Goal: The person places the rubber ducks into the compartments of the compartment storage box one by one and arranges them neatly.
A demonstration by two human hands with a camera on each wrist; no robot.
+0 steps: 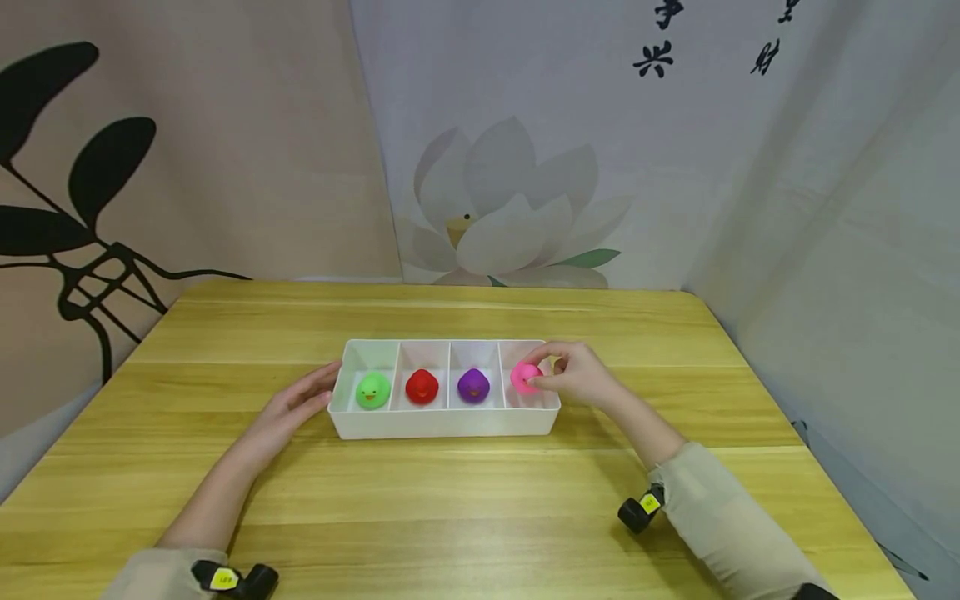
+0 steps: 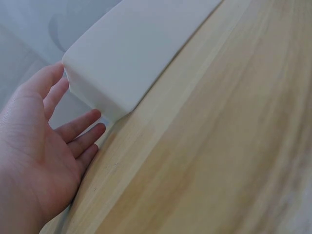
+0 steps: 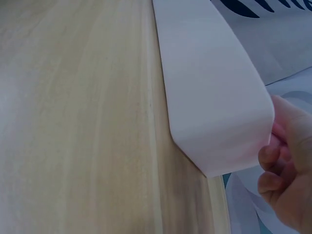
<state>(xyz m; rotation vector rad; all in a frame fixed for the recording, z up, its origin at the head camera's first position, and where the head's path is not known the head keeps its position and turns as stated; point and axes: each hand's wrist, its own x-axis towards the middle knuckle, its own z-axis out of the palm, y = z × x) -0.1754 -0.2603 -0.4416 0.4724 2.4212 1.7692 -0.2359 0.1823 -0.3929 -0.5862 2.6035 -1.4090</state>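
A white four-compartment box (image 1: pixel 442 424) sits on the wooden table, one small duck in each compartment. From left to right come a green duck (image 1: pixel 372 390), a red duck (image 1: pixel 422 387), a purple duck (image 1: pixel 473 386) and a pink duck (image 1: pixel 524 378). My right hand (image 1: pixel 577 374) reaches over the right end wall and pinches the pink duck between thumb and fingers. In the right wrist view the box wall hides that duck. At the box's left end, my left hand (image 2: pixel 48 141) has its fingers extended, fingertips right at the end wall.
The wooden table (image 1: pixel 450 517) extends around the box on all sides. Behind it hangs a curtain (image 1: pixel 525 108) with a printed lotus and dark characters; a dark plant print (image 1: pixel 112 167) is at the left. Each wrist wears a black camera (image 1: pixel 637 512).
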